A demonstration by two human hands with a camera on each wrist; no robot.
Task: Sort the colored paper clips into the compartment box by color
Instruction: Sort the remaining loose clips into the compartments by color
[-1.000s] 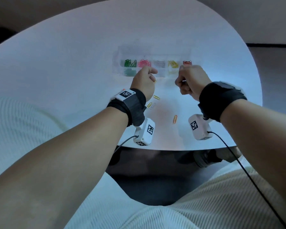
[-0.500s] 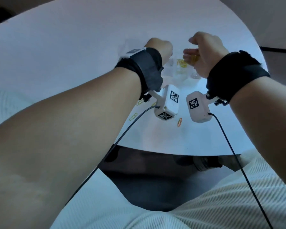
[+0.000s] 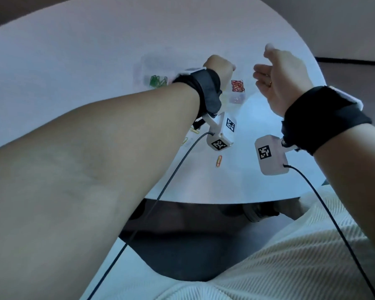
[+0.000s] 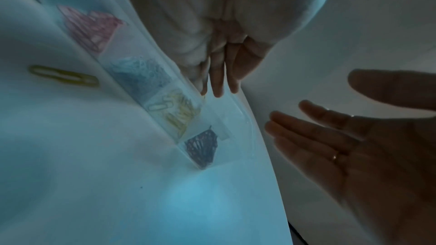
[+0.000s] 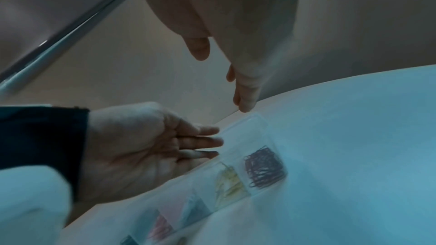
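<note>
Head view first: both hands hang over the clear plastic compartment box (image 3: 236,98) at the far middle of the round white table (image 3: 74,61). The left hand (image 3: 220,68) is partly behind its wrist strap, so finger pose is hard to call here. The right hand (image 3: 277,76) is spread flat, palm inward, holding nothing. Nearer the person, a loose orange paper clip (image 3: 219,161) lies on the table, well apart from the box, and a yellow paper clip (image 3: 194,130) peeks out beside the left forearm.

Left wrist view: the left hand's fingers (image 4: 218,81) point straight down, together, tips just at the box's far edge, nothing pinched. Pink, pale blue, yellow and dark red piles sit in separate cells.

Right wrist view: same story, the right hand's fingers (image 5: 245,100) are straight and empty over the box corner.

My take: go back for the loose clips one at a time, pinch by the edge, and match the cell before letting go.
</note>
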